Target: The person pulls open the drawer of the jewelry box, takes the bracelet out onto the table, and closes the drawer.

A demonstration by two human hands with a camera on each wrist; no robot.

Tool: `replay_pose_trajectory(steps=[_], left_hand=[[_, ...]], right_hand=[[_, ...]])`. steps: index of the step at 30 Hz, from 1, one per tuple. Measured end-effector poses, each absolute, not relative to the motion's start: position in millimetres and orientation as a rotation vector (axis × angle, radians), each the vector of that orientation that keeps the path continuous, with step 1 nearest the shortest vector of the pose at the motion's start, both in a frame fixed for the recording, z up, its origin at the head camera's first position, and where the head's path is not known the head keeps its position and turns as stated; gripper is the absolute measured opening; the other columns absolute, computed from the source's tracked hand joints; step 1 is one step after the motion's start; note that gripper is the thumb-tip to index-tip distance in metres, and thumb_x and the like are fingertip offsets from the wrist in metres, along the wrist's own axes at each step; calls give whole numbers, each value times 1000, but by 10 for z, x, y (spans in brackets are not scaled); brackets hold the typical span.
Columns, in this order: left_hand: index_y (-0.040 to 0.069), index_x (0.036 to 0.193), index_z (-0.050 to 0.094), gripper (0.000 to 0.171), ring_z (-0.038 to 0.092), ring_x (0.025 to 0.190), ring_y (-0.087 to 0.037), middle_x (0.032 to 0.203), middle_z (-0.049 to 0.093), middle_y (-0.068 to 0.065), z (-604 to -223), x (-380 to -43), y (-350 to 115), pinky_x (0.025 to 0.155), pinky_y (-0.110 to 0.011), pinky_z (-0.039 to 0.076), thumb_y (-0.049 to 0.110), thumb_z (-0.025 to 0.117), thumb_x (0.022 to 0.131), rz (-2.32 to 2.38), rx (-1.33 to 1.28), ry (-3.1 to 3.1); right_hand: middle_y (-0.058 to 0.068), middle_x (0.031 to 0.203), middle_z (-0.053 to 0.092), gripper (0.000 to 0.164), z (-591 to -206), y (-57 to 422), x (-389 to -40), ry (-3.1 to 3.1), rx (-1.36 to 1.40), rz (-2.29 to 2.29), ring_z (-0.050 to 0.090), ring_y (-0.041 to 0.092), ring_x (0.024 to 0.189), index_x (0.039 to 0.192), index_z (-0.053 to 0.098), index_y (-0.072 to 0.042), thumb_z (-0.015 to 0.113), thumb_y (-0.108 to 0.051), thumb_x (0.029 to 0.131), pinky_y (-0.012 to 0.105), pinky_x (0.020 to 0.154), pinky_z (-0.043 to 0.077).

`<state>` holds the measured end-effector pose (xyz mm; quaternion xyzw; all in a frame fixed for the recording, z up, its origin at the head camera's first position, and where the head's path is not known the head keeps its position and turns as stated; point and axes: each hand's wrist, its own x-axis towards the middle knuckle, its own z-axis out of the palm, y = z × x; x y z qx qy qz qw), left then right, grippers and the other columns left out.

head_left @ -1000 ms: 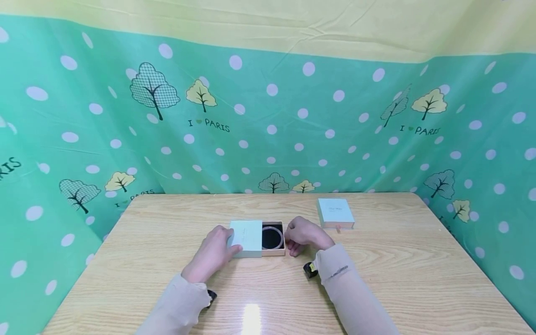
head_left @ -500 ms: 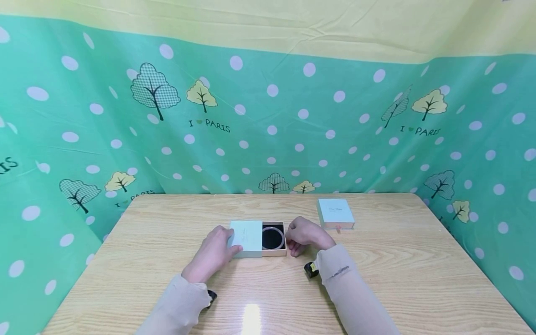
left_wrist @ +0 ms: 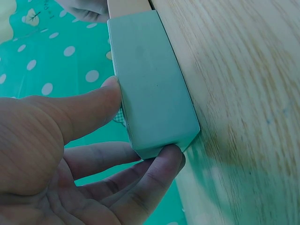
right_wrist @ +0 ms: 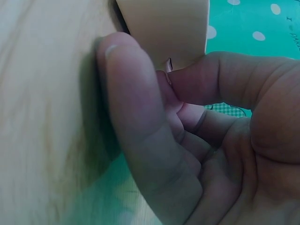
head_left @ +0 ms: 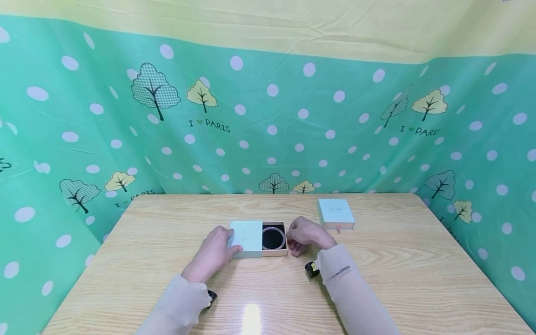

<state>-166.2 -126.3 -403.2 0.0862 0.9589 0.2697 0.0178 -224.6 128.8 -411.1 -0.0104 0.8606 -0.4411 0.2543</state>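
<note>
A pale blue box sleeve lies on the table in the head view, and my left hand grips its left end. In the left wrist view, the thumb is on the sleeve's top edge and fingers are at its end. Out of the sleeve's right side juts a pinkish drawer, partly pulled out. Inside it, a pale bangle surrounds a black pad. My right hand is at the drawer's right end. Its thumb and index finger pinch a small ribbon tab on the drawer front in the right wrist view.
A second pale blue box stands closed at the back right, a ribbon tab at its front. The wooden table ends at a green dotted curtain behind and at both sides.
The drawer has slid slightly further right out of the sleeve, its bangle moving along. My right hand has shifted slightly right with it, while the left hand and sleeve stay put.
</note>
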Motion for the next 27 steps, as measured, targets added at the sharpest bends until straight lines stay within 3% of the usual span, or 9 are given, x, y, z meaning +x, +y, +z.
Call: replay_pose_trajectory(steps=[27], left_hand=[[-13,126,54,55,55,107,-34,116,56,-25,-4051,-1663,-1279,91,-47,47,20,73,85,833,296,2992]], right_hand=[[15,64,63,22,-4124,1315,-2259,2355,9,-1165,62,19,48,73,62,5,52,-4,90,34,51,56]])
